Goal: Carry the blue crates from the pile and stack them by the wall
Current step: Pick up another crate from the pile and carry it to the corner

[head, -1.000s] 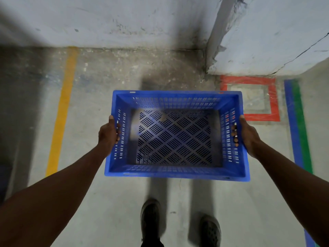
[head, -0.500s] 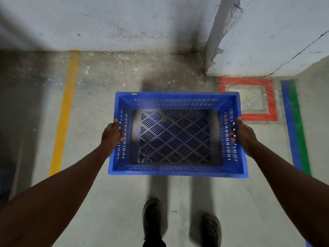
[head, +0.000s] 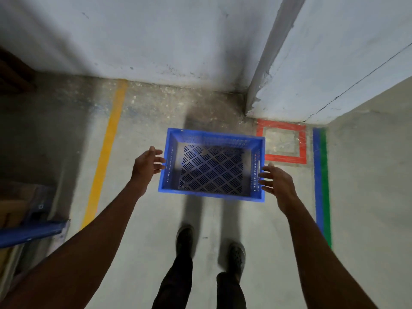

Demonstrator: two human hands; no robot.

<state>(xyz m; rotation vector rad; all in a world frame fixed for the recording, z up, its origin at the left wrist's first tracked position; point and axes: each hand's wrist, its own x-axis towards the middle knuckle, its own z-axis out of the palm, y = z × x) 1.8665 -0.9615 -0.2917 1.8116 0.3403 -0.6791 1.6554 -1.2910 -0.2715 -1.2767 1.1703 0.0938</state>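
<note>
One blue crate [head: 211, 166] upright, long axis left-right.

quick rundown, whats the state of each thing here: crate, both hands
blue crate: upright, empty, in nobody's grip; blurred, so on the floor or dropping, cannot tell
left hand: open, fingers straight, at the crate's left wall
right hand: open, fingers spread, at the crate's right wall

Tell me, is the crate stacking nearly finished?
Not that I can see. One blue crate sits low near the wall, and no others show under or beside it. The left hand and right hand are open at its sides. The pile is out of view, so more carrying may remain.
</note>
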